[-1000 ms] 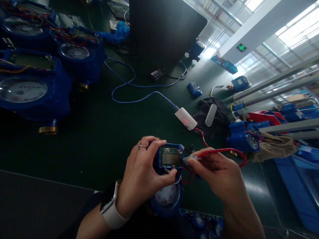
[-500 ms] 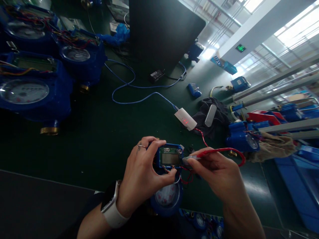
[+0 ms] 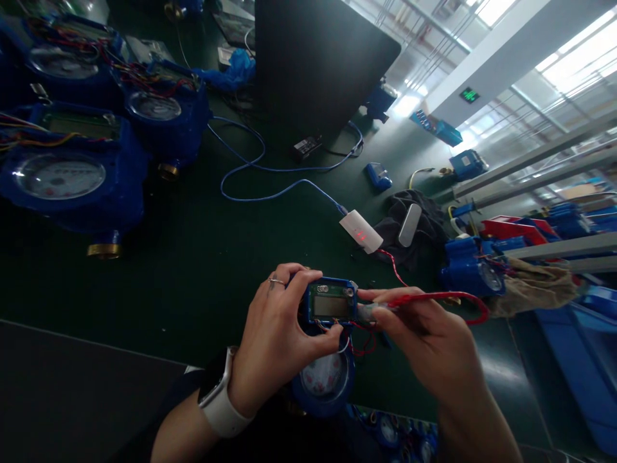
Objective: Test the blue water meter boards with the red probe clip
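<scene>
My left hand [image 3: 284, 321] is closed around the left side of a small blue display module [image 3: 330, 302], thumb below and fingers above. The module has a green circuit board and a grey screen, with thin wires along its lower edge. Beneath it is the round dial of a blue water meter [image 3: 322, 379]. My right hand [image 3: 429, 341] pinches a clear-sleeved probe connector [image 3: 370, 312] against the module's right side. A red twisted cable [image 3: 434, 297] loops from that connector over my fingers. My palm hides part of the cable.
A white adapter box [image 3: 361, 231] with red lights joins the red cable and a blue USB cable [image 3: 270, 198]. Several blue meters [image 3: 62, 177] stand at left. A dark monitor or laptop back [image 3: 322, 64] is at the rear. A dark cloth [image 3: 429, 222] and a metal rack [image 3: 530, 154] are at right.
My right hand has shifted slightly right, its index finger now stretched towards the module's right edge. The left hand keeps its hold on the module. The whole view has moved a little.
</scene>
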`<act>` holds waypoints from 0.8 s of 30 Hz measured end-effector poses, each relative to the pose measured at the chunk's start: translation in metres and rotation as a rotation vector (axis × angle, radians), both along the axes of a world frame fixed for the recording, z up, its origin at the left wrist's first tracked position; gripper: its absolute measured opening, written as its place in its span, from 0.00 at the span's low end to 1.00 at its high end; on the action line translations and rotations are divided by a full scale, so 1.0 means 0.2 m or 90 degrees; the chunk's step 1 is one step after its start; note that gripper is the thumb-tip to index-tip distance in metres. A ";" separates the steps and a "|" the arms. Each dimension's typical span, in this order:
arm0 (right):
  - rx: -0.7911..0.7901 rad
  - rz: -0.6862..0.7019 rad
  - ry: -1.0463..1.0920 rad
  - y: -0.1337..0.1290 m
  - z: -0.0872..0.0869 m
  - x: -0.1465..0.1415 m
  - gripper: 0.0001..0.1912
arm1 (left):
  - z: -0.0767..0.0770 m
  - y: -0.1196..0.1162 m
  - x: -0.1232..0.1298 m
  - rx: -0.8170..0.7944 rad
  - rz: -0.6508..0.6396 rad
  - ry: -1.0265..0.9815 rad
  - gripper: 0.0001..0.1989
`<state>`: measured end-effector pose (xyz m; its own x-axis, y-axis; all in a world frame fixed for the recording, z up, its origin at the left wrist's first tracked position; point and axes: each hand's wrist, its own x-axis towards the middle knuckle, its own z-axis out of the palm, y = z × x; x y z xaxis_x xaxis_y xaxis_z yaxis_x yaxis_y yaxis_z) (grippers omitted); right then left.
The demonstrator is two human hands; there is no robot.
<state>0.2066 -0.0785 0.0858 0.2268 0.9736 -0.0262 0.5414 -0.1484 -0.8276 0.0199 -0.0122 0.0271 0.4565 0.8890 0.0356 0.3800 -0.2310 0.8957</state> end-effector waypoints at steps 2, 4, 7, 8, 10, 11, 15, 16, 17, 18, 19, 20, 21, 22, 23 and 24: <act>-0.012 0.009 -0.021 0.01 -0.01 0.01 0.02 | 0.00 0.00 0.00 -0.002 0.001 -0.001 0.27; -0.016 -0.001 -0.028 0.01 -0.02 0.01 0.02 | 0.00 0.00 0.00 -0.006 -0.001 0.000 0.27; -0.018 -0.007 -0.031 0.01 -0.02 0.01 0.02 | 0.00 0.00 0.00 -0.006 -0.003 0.004 0.28; -0.017 -0.006 -0.030 0.02 -0.02 0.01 0.02 | 0.00 0.00 0.00 -0.005 -0.001 0.005 0.28; -0.017 -0.008 -0.025 0.02 -0.02 0.01 0.02 | 0.00 0.01 0.00 -0.001 0.003 0.006 0.27; -0.017 -0.011 -0.024 0.02 -0.02 0.00 0.02 | 0.00 0.01 0.00 0.000 0.003 0.006 0.27; -0.036 -0.023 -0.042 0.02 -0.02 0.00 0.04 | 0.00 0.00 0.00 -0.002 0.000 0.003 0.27; -0.041 -0.024 -0.048 0.02 -0.02 0.01 0.05 | 0.00 0.00 0.00 -0.003 -0.001 0.002 0.27; -0.043 -0.025 -0.052 0.02 -0.03 0.01 0.06 | 0.00 0.00 0.00 -0.002 0.000 0.000 0.27; -0.044 -0.027 -0.055 0.02 -0.03 0.01 0.06 | 0.00 0.00 0.00 0.000 0.002 -0.002 0.27; -0.045 -0.027 -0.056 0.02 -0.03 0.01 0.06 | 0.00 0.00 0.00 0.002 0.003 -0.002 0.27; -0.044 -0.028 -0.057 0.02 -0.03 0.00 0.06 | 0.00 0.00 0.00 0.005 0.004 -0.002 0.27; -0.045 -0.030 -0.060 0.02 -0.03 0.00 0.06 | 0.00 0.00 0.00 0.006 0.004 0.000 0.27; -0.047 -0.032 -0.064 0.02 -0.03 0.00 0.07 | 0.00 0.00 0.00 0.007 0.004 0.001 0.27; -0.050 -0.035 -0.070 0.02 -0.03 0.00 0.07 | 0.00 0.00 0.00 0.007 0.003 0.001 0.27; -0.050 -0.036 -0.076 0.02 -0.03 0.00 0.07 | 0.00 0.00 0.00 0.007 0.003 0.001 0.27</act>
<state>0.2062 -0.0749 0.0799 0.2878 0.9551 -0.0710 0.6239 -0.2433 -0.7427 0.0206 -0.0113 0.0280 0.4530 0.8904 0.0446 0.3822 -0.2392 0.8926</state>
